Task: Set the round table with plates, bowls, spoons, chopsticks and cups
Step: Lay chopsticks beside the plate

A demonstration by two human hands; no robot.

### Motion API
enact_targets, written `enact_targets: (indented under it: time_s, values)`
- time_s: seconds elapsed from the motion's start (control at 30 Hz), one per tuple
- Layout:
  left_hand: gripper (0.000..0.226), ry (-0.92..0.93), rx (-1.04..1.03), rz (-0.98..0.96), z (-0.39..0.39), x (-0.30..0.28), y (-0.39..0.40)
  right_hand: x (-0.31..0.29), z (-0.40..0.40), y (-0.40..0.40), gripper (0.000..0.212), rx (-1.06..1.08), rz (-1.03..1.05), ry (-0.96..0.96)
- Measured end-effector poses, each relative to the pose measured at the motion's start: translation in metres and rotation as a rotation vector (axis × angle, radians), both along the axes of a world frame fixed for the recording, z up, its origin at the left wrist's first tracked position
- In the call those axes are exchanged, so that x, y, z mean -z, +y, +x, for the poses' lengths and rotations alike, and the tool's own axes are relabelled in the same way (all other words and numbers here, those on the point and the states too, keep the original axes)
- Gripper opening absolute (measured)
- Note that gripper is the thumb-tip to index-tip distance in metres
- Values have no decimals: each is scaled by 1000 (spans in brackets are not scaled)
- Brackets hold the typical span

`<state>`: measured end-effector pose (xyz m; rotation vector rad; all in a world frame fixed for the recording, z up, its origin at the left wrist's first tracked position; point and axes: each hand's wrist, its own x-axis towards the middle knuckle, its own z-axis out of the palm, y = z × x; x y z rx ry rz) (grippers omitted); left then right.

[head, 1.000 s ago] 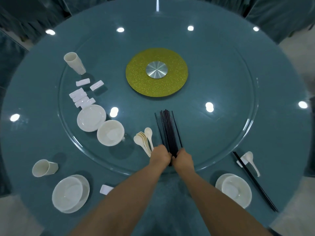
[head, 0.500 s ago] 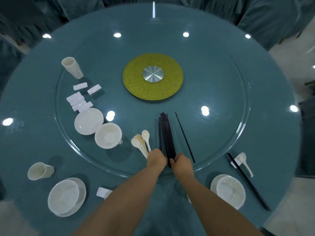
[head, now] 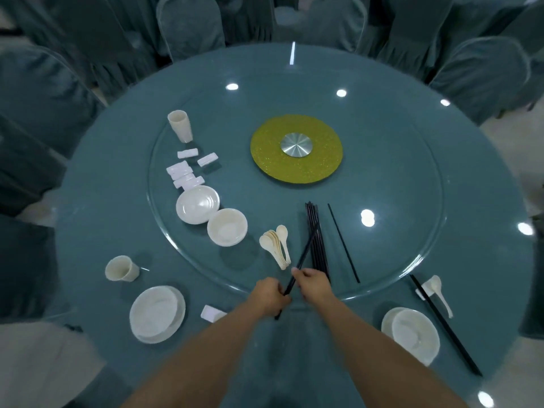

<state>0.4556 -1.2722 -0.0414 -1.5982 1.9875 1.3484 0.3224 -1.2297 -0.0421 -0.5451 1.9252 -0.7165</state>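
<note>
My left hand (head: 269, 295) grips the near end of a black chopstick (head: 304, 256) that slants up to the right across the chopstick bundle (head: 316, 240). My right hand (head: 313, 282) pinches the same chopstick just above it. A single chopstick (head: 343, 241) lies apart to the right of the bundle. White spoons (head: 276, 245) lie fanned left of the bundle. On the glass turntable (head: 412, 184) stand a stack of plates (head: 197, 203), bowls (head: 226, 226), white chopstick rests (head: 185, 173) and a cup (head: 180, 125).
A left setting has a bowl on a plate (head: 157, 313), a cup on its side (head: 121, 269) and a rest (head: 212, 313). A right setting has a bowl on a plate (head: 410, 334), chopsticks (head: 444, 325) and a spoon (head: 438, 291). Covered chairs (head: 191, 25) ring the table.
One chopstick was pushed out to the right of the bundle. Both hands then drew back toward me and lifted another chopstick out, now slanted across the bundle.
</note>
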Motion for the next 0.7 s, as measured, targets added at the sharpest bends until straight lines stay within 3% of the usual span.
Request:
enact_targets:
  time_s: [0.23,0.33,0.4,0.7]
  values:
    - [20,42,-41,-140,75,-8,17,-4,67,0,33,-43,39,-39]
    - [36,-13,-90,-292,104,-10,24,0,103,1,30,-115,38,-49]
    - [34,-17,-84,-352,123,-8,28,2,127,0,31,-171,37,-28]
    - [26,-86,-198,-269,212,3,52,13,212,7,37,-337,86,-48]
